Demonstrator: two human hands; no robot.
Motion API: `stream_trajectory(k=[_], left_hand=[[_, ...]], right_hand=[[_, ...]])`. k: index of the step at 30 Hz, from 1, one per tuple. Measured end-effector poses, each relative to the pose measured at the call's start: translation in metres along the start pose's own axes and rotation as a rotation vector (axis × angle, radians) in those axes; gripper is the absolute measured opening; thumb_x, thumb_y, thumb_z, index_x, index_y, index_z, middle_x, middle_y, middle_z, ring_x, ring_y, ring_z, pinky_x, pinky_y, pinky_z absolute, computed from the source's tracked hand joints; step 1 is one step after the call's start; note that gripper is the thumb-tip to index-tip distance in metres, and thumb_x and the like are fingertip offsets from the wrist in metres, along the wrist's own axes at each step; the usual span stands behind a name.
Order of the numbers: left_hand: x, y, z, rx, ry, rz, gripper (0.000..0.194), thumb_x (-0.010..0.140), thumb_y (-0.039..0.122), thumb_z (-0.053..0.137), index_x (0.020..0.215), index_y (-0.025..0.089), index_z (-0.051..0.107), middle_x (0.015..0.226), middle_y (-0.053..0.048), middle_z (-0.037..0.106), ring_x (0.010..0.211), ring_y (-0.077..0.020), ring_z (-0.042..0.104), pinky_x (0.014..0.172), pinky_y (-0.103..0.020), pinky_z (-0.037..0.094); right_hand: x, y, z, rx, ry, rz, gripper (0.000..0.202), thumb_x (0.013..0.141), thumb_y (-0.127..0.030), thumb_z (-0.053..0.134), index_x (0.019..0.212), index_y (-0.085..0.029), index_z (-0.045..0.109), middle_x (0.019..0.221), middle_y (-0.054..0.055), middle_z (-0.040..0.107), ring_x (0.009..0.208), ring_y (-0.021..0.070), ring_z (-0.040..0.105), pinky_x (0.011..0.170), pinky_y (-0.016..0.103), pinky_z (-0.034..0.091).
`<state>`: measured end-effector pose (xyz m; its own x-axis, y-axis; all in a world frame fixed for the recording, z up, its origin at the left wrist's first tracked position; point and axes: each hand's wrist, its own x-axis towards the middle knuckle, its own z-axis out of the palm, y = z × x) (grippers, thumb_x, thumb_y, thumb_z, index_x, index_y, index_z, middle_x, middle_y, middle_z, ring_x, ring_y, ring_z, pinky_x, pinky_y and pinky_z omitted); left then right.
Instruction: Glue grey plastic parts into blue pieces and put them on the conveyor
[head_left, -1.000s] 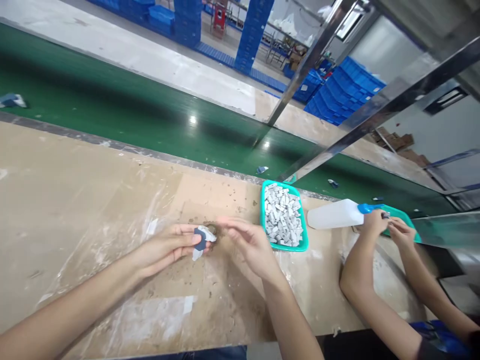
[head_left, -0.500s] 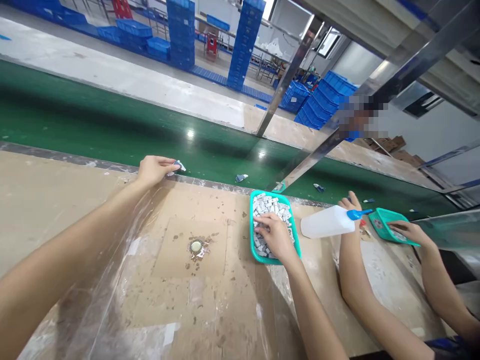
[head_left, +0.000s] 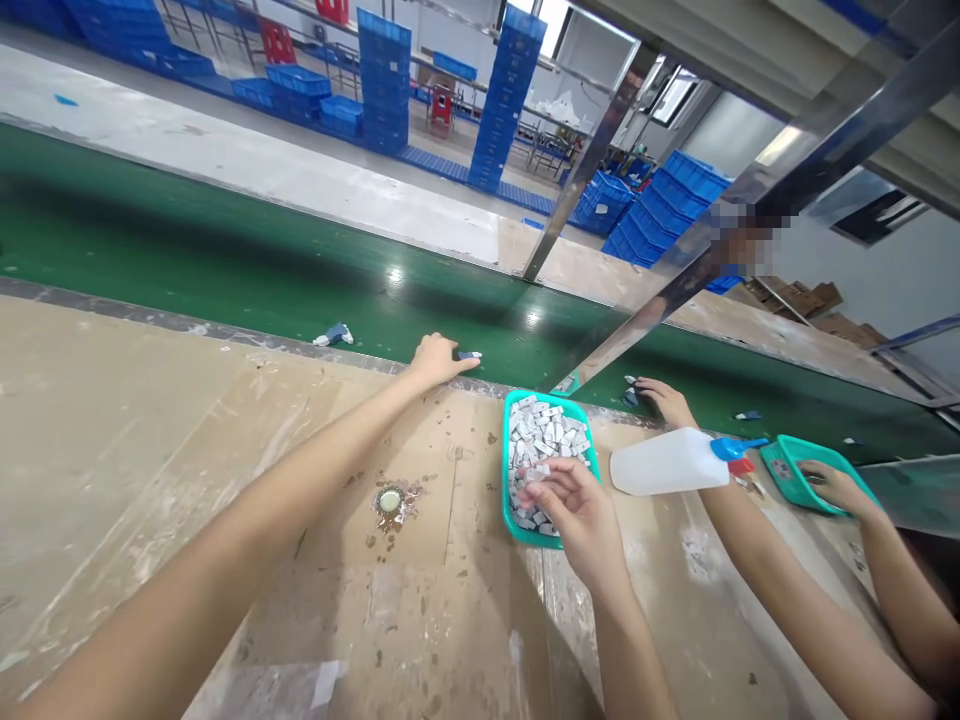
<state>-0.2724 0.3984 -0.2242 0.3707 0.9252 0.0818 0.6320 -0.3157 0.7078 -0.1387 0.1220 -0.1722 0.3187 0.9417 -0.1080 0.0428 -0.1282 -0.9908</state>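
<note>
Fingers of the left hand [head_left: 436,359] are pinching one small blue piece [head_left: 470,355] at the bench's far edge; the right hand [head_left: 571,505] is holding one grey piece [head_left: 535,475] over one teal tray [head_left: 512,510].

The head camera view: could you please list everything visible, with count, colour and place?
conveyor belt: one, green, beyond the bench.
bench: one, tan, under clear film.
tray: one, teal, mid-bench, full of small grey blocks.
second tray: one, teal, far right.
squeeze bottle: one, white with blue cap, lying between the trays.
small parts on the belt: a blue-and-white piece and a few more to the right.
round spot: one, pale, on the bench.
crates: many, blue, stacked behind.
co-worker's hands: two, one at the belt edge, one in the second tray.
left hand: pinches a small blue part at the belt edge.
right hand: over the tray, fingers curled around a block.
</note>
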Motion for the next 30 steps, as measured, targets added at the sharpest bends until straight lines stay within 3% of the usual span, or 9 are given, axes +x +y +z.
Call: stream_trajectory(k=[3, 7, 10, 13, 16, 18, 21, 24, 30], left_hand=[[0.001, 0.001, 0.013, -0.101, 0.036, -0.013, 0.035, 0.071, 0.030, 0.077, 0.100, 0.011, 0.074, 0.112, -0.018, 0.064, 0.120, -0.0372, 0.049, 0.104, -0.044, 0.037], [-0.020, -0.006, -0.008, -0.328, 0.029, -0.033, 0.029, 0.072, 0.023, 0.076, 0.099, 0.013, 0.074, 0.093, -0.011, 0.069, 0.094, -0.0267, 0.062, 0.090, -0.036, 0.047], [-0.062, -0.010, -0.039, -0.508, -0.026, -0.025, 0.040, 0.075, 0.031, 0.075, 0.111, 0.015, 0.070, 0.096, -0.009, 0.070, 0.087, -0.0211, 0.065, 0.082, -0.030, 0.050], [-0.120, -0.019, -0.070, -0.760, -0.105, -0.070, 0.058, 0.074, 0.035, 0.077, 0.128, 0.022, 0.059, 0.098, -0.005, 0.070, 0.090, -0.0163, 0.067, 0.083, -0.026, 0.051], [-0.172, -0.034, -0.092, -1.177, -0.136, -0.309, 0.045, 0.065, 0.026, 0.085, 0.105, 0.018, 0.066, 0.088, -0.003, 0.071, 0.082, -0.0124, 0.067, 0.079, -0.021, 0.051], [-0.194, -0.044, -0.099, -1.312, -0.091, -0.436, 0.033, 0.061, 0.019, 0.087, 0.084, 0.014, 0.065, 0.081, -0.003, 0.070, 0.076, -0.0112, 0.067, 0.075, -0.019, 0.051], [-0.207, -0.055, -0.103, -1.387, -0.033, -0.471, 0.030, 0.061, 0.013, 0.086, 0.081, 0.012, 0.064, 0.081, -0.004, 0.071, 0.078, -0.0124, 0.067, 0.078, -0.021, 0.052], [-0.206, -0.060, -0.104, -1.428, -0.044, -0.401, 0.030, 0.064, 0.012, 0.084, 0.087, 0.012, 0.065, 0.089, -0.006, 0.072, 0.085, -0.0158, 0.068, 0.082, -0.026, 0.053], [-0.207, -0.062, -0.108, -1.374, -0.088, -0.293, 0.017, 0.073, 0.015, 0.078, 0.085, 0.010, 0.068, 0.079, -0.003, 0.068, 0.072, -0.0119, 0.064, 0.068, -0.023, 0.050]], right_hand=[[-0.017, -0.005, 0.008, -0.006, -0.001, 0.033, 0.028, 0.077, -0.039, 0.075, 0.094, -0.020, 0.064, 0.084, 0.004, 0.071, 0.069, 0.0142, 0.067, 0.066, 0.026, 0.057], [-0.031, -0.005, 0.029, -0.108, -0.055, -0.001, 0.022, 0.082, -0.037, 0.069, 0.097, -0.021, 0.070, 0.093, 0.006, 0.070, 0.077, 0.0159, 0.067, 0.067, 0.028, 0.058], [-0.031, 0.001, 0.055, -0.240, -0.086, -0.176, 0.018, 0.088, -0.032, 0.062, 0.100, -0.024, 0.072, 0.094, 0.006, 0.068, 0.083, 0.0169, 0.066, 0.072, 0.028, 0.057], [-0.024, 0.016, 0.085, -0.396, -0.068, -0.341, 0.025, 0.092, -0.026, 0.055, 0.113, -0.026, 0.070, 0.095, 0.006, 0.069, 0.084, 0.0156, 0.066, 0.075, 0.028, 0.056], [-0.019, 0.036, 0.109, -0.482, 0.025, -0.422, 0.029, 0.093, -0.022, 0.054, 0.119, -0.023, 0.066, 0.100, 0.007, 0.070, 0.087, 0.0160, 0.067, 0.078, 0.029, 0.056], [-0.017, 0.048, 0.118, -0.506, 0.072, -0.480, 0.025, 0.090, -0.019, 0.059, 0.114, -0.021, 0.067, 0.099, 0.007, 0.071, 0.085, 0.0159, 0.067, 0.077, 0.029, 0.057], [-0.016, 0.060, 0.126, -0.528, 0.076, -0.601, 0.021, 0.086, -0.014, 0.062, 0.105, -0.021, 0.069, 0.094, 0.006, 0.072, 0.085, 0.0160, 0.068, 0.077, 0.030, 0.058], [-0.017, 0.066, 0.130, -0.570, 0.058, -0.704, 0.028, 0.085, -0.010, 0.062, 0.108, -0.023, 0.070, 0.093, 0.006, 0.071, 0.085, 0.0156, 0.068, 0.076, 0.031, 0.059], [-0.017, 0.071, 0.133, -0.670, 0.066, -0.794, 0.036, 0.082, -0.007, 0.066, 0.112, -0.026, 0.070, 0.094, 0.005, 0.071, 0.081, 0.0156, 0.069, 0.072, 0.031, 0.060]])
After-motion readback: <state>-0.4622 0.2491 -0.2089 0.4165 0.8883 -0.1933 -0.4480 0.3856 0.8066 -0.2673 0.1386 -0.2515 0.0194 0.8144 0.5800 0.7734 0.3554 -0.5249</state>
